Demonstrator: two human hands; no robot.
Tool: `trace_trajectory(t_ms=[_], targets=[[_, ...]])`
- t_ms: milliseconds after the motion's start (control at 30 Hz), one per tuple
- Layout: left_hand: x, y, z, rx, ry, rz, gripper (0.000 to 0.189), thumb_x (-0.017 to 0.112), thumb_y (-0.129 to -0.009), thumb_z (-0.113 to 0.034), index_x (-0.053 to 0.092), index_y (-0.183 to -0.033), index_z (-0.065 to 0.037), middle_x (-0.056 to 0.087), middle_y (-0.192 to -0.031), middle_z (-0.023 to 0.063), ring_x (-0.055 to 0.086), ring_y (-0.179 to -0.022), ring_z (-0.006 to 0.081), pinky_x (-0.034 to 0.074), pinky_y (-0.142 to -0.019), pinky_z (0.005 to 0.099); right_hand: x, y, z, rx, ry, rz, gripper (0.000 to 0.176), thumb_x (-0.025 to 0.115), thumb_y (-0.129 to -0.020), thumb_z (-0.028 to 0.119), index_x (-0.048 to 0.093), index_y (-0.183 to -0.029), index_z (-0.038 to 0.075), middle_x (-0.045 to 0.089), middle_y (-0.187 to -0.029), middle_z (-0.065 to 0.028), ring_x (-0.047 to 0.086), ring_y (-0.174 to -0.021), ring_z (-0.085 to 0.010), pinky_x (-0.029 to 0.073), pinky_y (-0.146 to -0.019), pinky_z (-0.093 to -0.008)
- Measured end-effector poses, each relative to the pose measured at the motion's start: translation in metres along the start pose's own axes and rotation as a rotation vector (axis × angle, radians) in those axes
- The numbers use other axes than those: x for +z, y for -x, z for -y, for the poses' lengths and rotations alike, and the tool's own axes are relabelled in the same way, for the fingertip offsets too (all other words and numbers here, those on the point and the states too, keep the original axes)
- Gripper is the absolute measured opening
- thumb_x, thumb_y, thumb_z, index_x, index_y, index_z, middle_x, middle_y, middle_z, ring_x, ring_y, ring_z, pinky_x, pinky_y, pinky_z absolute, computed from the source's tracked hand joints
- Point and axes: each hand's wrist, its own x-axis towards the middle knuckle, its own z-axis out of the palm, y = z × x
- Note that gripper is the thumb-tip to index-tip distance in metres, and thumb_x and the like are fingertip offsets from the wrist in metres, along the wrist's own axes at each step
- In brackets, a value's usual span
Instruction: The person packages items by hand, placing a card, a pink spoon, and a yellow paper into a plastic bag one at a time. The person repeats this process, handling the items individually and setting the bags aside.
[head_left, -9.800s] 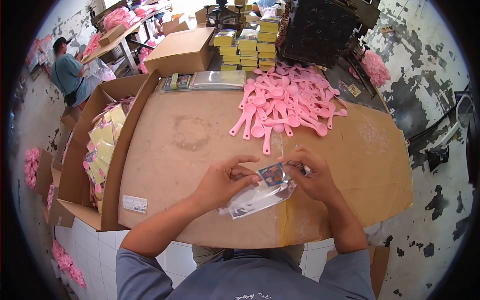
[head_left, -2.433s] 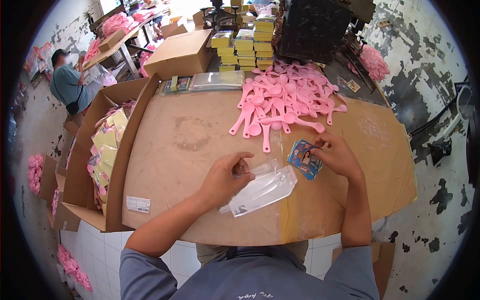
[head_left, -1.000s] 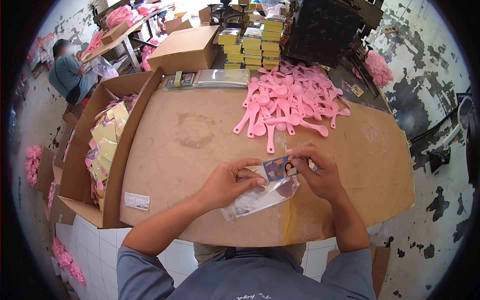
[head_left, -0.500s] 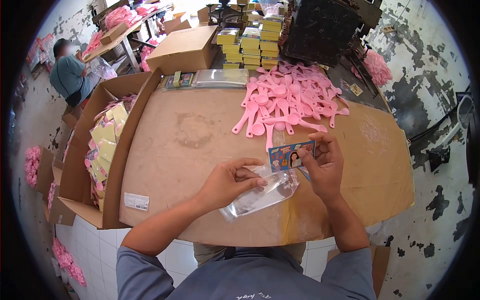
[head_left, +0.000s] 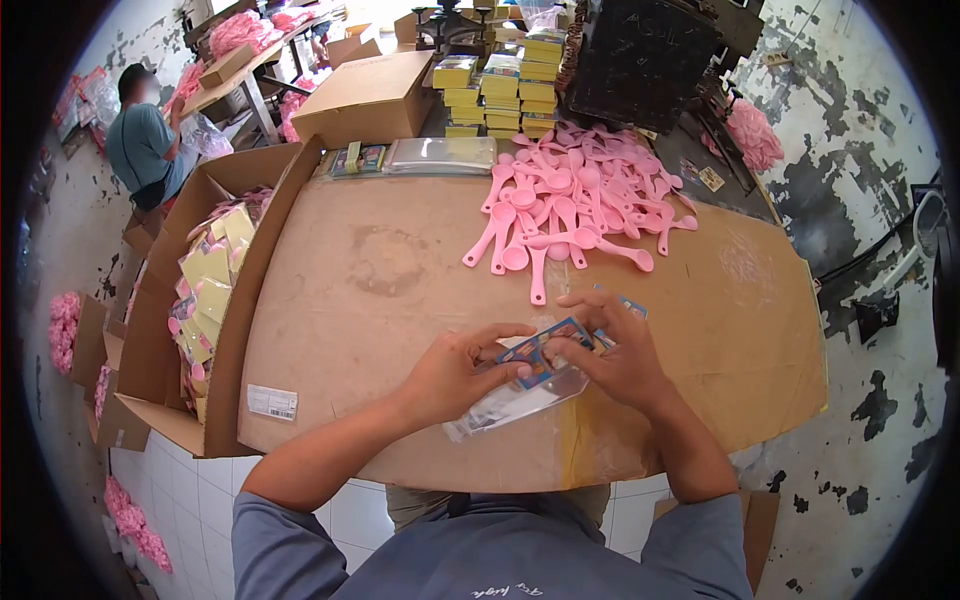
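Pinched in my right hand [head_left: 625, 355] is a small blue printed card [head_left: 545, 352], tilted over the mouth of a clear plastic bag [head_left: 515, 408]. More blue card edge [head_left: 633, 307] shows behind the fingers of that hand. My left hand [head_left: 460, 372] is closed at the bag's upper left, its thumb and fingertips right at the card's left end. The bag lies low over the cardboard-topped table [head_left: 380, 330], partly covered by the card and both hands. Beyond the hands, a pile of pink plastic spoons [head_left: 570, 205] spreads on the table.
At left stands an open carton [head_left: 270, 290] holding yellow-backed packs [head_left: 212, 290]. Clear bags [head_left: 440, 155] and a card bundle [head_left: 358, 160] lie at the back edge, before stacked cards [head_left: 500, 95] and a closed box [head_left: 365, 95]. A person [head_left: 145, 140] sits at far left.
My right hand has brought the card down and left to the bag's mouth, turning it at a slant. My left hand has barely moved. The seated person has shifted slightly.
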Motion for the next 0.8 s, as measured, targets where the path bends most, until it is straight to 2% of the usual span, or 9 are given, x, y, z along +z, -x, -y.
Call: trace_trajectory(t_ms=[100, 200, 300, 400, 500, 567, 667, 767, 800], targets=[[0.001, 0.001, -0.003, 0.004, -0.003, 0.01, 0.045, 0.071, -0.098, -0.008, 0.057, -0.14, 0.004, 0.078, -0.104, 0.0094, 0.07, -0.096, 0.0085, 0.055, -0.085, 0.025, 0.013, 0.003, -0.001, 0.059, -0.149, -0.015, 0.043, 0.077, -0.092, 0.008, 0.059, -0.13, 0.003, 0.073, -0.093, -0.0084, 0.068, -0.082, -0.0114, 0.053, -0.072, -0.0267], [0.003, -0.003, 0.01, 0.023, 0.196, -0.054, 0.045, 0.071, -0.099, -0.008, 0.057, -0.14, 0.003, 0.077, -0.107, 0.01, 0.07, -0.097, 0.0089, 0.056, -0.083, 0.024, 0.013, 0.002, -0.015, 0.053, -0.345, -0.145, 0.038, 0.076, -0.093, 0.009, 0.063, -0.127, 0.002, 0.073, -0.097, -0.0086, 0.068, -0.083, -0.0131, 0.054, -0.073, -0.0285], [-0.001, -0.002, 0.009, 0.0, 0.236, -0.053, 0.044, 0.07, -0.099, -0.008, 0.057, -0.139, 0.003, 0.076, -0.109, 0.01, 0.069, -0.095, 0.0083, 0.056, -0.081, 0.0229, 0.005, 0.003, -0.012, -0.088, 0.032, 0.059, 0.026, 0.07, -0.098, 0.013, 0.066, -0.12, 0.0, 0.071, -0.104, -0.0098, 0.067, -0.095, -0.0167, 0.053, -0.084, -0.0323], [0.0, 0.0, 0.005, 0.024, 0.163, -0.075, 0.039, 0.069, -0.1, -0.008, 0.06, -0.137, 0.0, 0.077, -0.1, 0.0082, 0.067, -0.086, 0.0057, 0.056, -0.075, 0.0247, 0.0, -0.008, -0.014, -0.188, -0.042, 0.258, 0.026, 0.062, -0.103, 0.022, 0.069, -0.115, 0.0, 0.069, -0.111, -0.0124, 0.065, -0.105, -0.0217, 0.051, -0.092, -0.0374], [-0.003, 0.001, -0.003, -0.07, 0.189, -0.073, 0.038, 0.068, -0.101, -0.009, 0.06, -0.137, 0.002, 0.076, -0.102, 0.0069, 0.068, -0.089, 0.005, 0.057, -0.076, 0.0217, -0.022, -0.024, -0.036, 0.044, 0.08, -0.109, 0.029, 0.057, -0.104, 0.023, 0.068, -0.119, 0.001, 0.067, -0.118, -0.0147, 0.063, -0.114, -0.0273, 0.046, -0.1, -0.0405], [-0.002, 0.001, -0.001, -0.056, 0.206, -0.084, 0.037, 0.067, -0.102, -0.01, 0.06, -0.136, 0.001, 0.076, -0.101, 0.0067, 0.068, -0.088, 0.0046, 0.057, -0.076, 0.0216, -0.044, -0.04, -0.068, -0.169, 0.688, -0.301, 0.026, 0.06, -0.101, 0.018, 0.067, -0.121, 0.002, 0.066, -0.121, -0.0145, 0.061, -0.116, -0.0324, 0.045, -0.101, -0.0415], [-0.004, -0.001, 0.0, -0.051, 0.222, -0.072, 0.036, 0.065, -0.103, -0.011, 0.061, -0.136, 0.001, 0.076, -0.099, 0.0065, 0.068, -0.087, 0.0043, 0.057, -0.075, 0.0219, -0.056, -0.039, -0.084, -0.04, 0.796, -0.219, 0.024, 0.064, -0.095, 0.012, 0.068, -0.117, 0.003, 0.067, -0.114, -0.0141, 0.056, -0.118, -0.0341, 0.042, -0.105, -0.0476], [-0.005, -0.001, 0.004, -0.057, 0.223, -0.067, 0.034, 0.064, -0.104, -0.012, 0.061, -0.135, 0.001, 0.075, -0.098, 0.0063, 0.068, -0.085, 0.0043, 0.057, -0.074, 0.0226, -0.062, -0.037, -0.089, -0.133, 0.902, -0.189, 0.03, 0.068, -0.092, 0.008, 0.066, -0.122, 0.004, 0.067, -0.115, -0.0087, 0.064, -0.109, -0.0277, 0.049, -0.091, -0.0412], [-0.005, -0.002, 0.005, -0.058, 0.22, -0.069, 0.034, 0.064, -0.104, -0.013, 0.061, -0.135, 0.001, 0.075, -0.098, 0.0063, 0.068, -0.084, 0.0043, 0.057, -0.074, 0.0229, -0.061, -0.035, -0.086, -0.051, 0.714, -0.2, 0.033, 0.07, -0.09, 0.006, 0.065, -0.123, 0.003, 0.067, -0.112, -0.0084, 0.065, -0.105, -0.0252, 0.051, -0.088, -0.0403]])
